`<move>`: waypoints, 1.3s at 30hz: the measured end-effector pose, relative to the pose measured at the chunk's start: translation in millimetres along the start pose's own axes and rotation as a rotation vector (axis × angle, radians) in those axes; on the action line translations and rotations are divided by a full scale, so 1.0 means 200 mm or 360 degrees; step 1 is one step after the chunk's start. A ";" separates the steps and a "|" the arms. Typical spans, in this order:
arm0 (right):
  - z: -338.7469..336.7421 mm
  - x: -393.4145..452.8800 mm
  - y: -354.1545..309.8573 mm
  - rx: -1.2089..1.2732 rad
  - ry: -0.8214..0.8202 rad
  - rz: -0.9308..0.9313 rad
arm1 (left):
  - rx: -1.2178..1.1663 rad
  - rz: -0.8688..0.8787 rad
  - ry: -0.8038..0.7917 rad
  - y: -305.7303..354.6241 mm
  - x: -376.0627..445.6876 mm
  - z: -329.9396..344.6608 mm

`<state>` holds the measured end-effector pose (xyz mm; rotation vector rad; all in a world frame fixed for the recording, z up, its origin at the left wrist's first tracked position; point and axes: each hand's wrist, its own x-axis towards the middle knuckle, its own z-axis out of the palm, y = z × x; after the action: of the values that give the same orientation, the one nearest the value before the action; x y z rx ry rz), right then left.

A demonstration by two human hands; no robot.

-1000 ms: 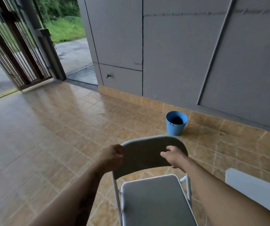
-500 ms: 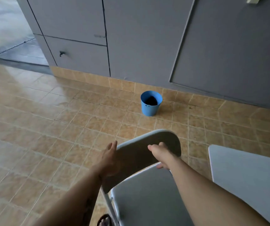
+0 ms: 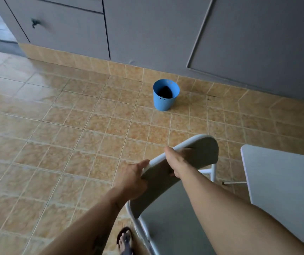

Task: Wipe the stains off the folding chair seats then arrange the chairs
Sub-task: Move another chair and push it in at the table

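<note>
A grey folding chair [image 3: 200, 153] with a white metal frame stands low in the middle, its backrest tilted up to the right. My left hand [image 3: 131, 178] grips the backrest's left edge. My right hand [image 3: 175, 161] holds its top rim, fingers wrapped over the front face. The chair's grey seat [image 3: 167, 223] shows below the backrest, partly hidden by my right forearm. A second chair's pale grey panel [image 3: 283, 183] lies at the right edge, close beside the first.
A blue bucket [image 3: 165, 97] with something dark inside stands on the tan tiled floor [image 3: 55, 137] near the grey wall [image 3: 147, 30]. My sandalled foot [image 3: 125, 240] is at the bottom, left of the chair.
The view has swung right and down, so the gate has left the frame. The chair has moved right, next to the second chair. Both hands keep hold of the backrest.
</note>
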<state>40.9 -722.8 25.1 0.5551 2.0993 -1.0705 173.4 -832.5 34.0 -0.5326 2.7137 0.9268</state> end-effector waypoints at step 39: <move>-0.38 -0.17 0.29 -0.0745 -0.0234 -0.0591 | 0.0099 -0.0014 -0.0037 0.72 0.59 0.05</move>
<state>71.1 -628.8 51.5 -0.1413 2.2658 -0.7376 8.5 -751.2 66.9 -0.5182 2.7075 0.8379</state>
